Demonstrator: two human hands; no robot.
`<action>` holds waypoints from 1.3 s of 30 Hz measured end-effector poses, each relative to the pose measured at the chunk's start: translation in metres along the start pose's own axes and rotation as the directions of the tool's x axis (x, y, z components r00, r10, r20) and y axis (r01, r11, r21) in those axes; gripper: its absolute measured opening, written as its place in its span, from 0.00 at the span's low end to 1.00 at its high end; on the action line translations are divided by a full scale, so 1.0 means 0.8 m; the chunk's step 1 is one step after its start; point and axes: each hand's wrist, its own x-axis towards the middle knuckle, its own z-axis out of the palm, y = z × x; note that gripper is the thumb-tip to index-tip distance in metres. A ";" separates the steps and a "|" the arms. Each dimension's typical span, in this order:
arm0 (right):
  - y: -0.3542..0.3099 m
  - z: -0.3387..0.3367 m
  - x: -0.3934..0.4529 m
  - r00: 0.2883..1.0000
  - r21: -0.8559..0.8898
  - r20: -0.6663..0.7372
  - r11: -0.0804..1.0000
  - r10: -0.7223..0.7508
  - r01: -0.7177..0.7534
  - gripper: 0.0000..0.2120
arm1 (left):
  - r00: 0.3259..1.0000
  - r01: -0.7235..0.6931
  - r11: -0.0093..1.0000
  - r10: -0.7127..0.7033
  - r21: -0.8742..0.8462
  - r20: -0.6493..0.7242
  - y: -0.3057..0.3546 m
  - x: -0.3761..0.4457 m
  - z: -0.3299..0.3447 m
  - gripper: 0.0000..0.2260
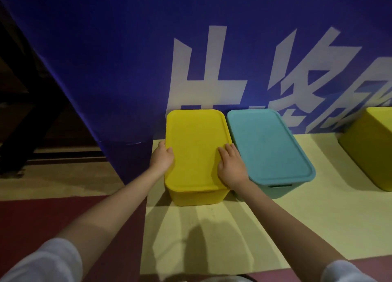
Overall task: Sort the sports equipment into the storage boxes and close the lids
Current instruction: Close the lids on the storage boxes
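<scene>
One blue banner [127, 58] with large white characters stands behind everything. In front of it lies one pale yellow mat [275, 228]. Three storage boxes sit on the mat. The yellow box [197, 194] is the reference; its yellow lid [195, 145] is seated on top. One teal box [275, 188], lid on, touches its right side. A second yellow box [369, 150] stands well apart, further right, cut by the frame edge. Two hands rest on the yellow lid: left hand [162, 157] curled over its left edge, right hand [231, 165] flat, fingers extended, near its right edge.
</scene>
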 end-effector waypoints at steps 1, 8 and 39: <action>0.000 -0.003 0.016 1.000 0.010 0.017 1.000 0.000 0.000 0.24 | 1.000 0.008 1.000 -0.008 -0.012 -0.008 0.005 0.012 -0.001 0.16; 0.006 -0.009 0.118 0.997 0.156 0.042 0.985 0.067 -0.073 0.23 | 0.993 0.077 0.992 -0.085 -0.101 -0.087 0.027 0.097 0.006 0.19; 0.009 -0.005 0.274 0.955 0.447 -0.018 0.857 0.297 -0.258 0.17 | 0.997 -0.050 0.997 0.047 -0.058 -0.053 0.038 0.220 0.011 0.11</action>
